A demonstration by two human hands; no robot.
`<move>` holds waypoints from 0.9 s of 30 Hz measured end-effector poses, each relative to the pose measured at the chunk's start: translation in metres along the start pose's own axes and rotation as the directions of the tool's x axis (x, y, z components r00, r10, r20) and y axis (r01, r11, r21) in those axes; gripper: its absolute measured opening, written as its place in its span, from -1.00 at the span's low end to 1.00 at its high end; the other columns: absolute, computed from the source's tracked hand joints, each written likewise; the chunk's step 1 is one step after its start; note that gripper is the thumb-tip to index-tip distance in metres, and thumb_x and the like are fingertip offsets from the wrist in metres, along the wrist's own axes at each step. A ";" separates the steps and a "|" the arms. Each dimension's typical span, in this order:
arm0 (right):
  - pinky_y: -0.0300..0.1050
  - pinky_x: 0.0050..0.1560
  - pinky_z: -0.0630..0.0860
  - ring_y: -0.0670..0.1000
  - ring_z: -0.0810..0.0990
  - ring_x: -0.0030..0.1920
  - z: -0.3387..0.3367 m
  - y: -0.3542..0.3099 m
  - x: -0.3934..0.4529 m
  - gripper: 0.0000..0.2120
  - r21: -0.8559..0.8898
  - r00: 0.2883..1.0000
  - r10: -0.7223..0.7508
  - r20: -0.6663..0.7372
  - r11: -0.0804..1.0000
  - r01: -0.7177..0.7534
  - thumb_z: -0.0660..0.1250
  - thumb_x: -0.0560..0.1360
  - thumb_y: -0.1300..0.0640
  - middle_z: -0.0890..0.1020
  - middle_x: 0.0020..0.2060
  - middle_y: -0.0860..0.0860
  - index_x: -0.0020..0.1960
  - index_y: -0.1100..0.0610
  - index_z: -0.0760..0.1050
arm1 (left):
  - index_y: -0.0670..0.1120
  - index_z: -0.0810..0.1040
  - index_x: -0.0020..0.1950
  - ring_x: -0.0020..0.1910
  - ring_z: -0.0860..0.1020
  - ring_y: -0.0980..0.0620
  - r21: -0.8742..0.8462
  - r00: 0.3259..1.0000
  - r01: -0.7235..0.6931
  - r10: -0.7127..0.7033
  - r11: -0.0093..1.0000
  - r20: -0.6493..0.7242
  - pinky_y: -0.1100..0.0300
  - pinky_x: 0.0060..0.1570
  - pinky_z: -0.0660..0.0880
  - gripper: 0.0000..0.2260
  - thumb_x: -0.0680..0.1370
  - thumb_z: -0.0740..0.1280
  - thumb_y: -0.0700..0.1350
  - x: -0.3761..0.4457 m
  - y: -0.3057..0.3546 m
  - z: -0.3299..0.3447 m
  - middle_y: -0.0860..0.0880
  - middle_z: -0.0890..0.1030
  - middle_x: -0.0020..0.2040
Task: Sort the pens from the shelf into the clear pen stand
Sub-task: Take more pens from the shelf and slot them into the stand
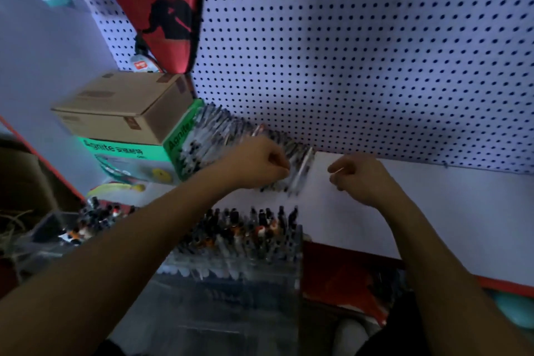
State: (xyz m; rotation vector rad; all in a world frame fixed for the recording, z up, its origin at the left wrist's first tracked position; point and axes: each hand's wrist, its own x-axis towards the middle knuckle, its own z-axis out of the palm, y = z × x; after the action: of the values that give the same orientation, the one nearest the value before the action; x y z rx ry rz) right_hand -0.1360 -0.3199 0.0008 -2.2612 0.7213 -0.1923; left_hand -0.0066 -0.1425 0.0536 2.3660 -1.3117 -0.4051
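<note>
Your left hand reaches into the pile of pens on the shelf, its grip unclear through blur; your right hand hovers curled, holding nothing, beyond the clear pen stand.

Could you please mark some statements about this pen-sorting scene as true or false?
1. The left hand is at the row of pens lying on the shelf. True.
2. The clear pen stand holds no pens. False: many pens stand in it.
3. A brown cardboard box sits on a green box. True.
4. The right hand reaches into the pen stand. False: it is above the shelf, fingers curled.
</note>
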 end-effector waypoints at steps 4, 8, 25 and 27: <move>-0.10 0.00 0.55 0.05 0.62 0.01 -0.005 0.019 0.015 -0.83 -0.023 0.994 0.065 0.086 0.998 -0.064 0.40 0.53 0.11 0.64 0.04 0.07 0.11 0.07 0.58 | -0.11 0.69 -0.05 -0.20 0.59 0.08 0.121 0.998 0.038 -0.044 0.992 0.050 0.20 -0.14 0.55 -0.89 0.54 0.38 -0.13 0.041 0.011 0.022 -0.04 0.67 -0.12; -0.08 0.05 0.55 0.05 0.61 0.05 -0.007 0.027 0.026 -0.78 0.000 0.994 0.065 0.082 0.998 -0.065 0.40 0.52 0.09 0.63 0.07 0.06 0.16 0.06 0.57 | -0.14 0.46 -0.29 -0.35 0.46 -0.02 0.251 0.982 0.142 -0.169 0.957 0.089 0.16 -0.33 0.47 -0.81 0.50 0.39 -0.18 0.079 0.012 0.044 -0.21 0.57 -0.27; -0.11 0.00 0.53 0.09 0.62 0.03 -0.024 0.055 0.037 -0.81 0.165 0.978 0.201 -0.049 0.968 -0.190 0.39 0.51 0.15 0.63 0.04 0.14 0.12 0.09 0.57 | -0.13 0.31 0.43 0.11 0.52 -0.10 0.633 0.951 -0.094 -0.119 0.768 0.285 0.17 -0.13 0.38 -0.62 0.62 0.22 -0.15 0.093 0.050 0.083 -0.17 0.48 0.25; -0.05 0.08 0.56 0.11 0.63 0.04 -0.024 0.057 0.036 -0.84 0.165 0.974 0.222 -0.050 0.963 -0.211 0.40 0.50 0.16 0.64 0.05 0.14 0.08 0.08 0.57 | -0.13 0.32 0.43 0.11 0.53 -0.09 0.636 0.956 -0.097 -0.107 0.765 0.274 0.18 -0.12 0.39 -0.63 0.62 0.20 -0.19 0.090 0.050 0.082 -0.17 0.50 0.21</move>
State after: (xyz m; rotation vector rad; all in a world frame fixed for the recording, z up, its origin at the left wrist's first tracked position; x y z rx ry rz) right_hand -0.1391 -0.3870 -0.0245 -2.0158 0.9495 -0.2139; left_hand -0.0326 -0.2606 0.0010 2.9582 -1.8177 -0.3551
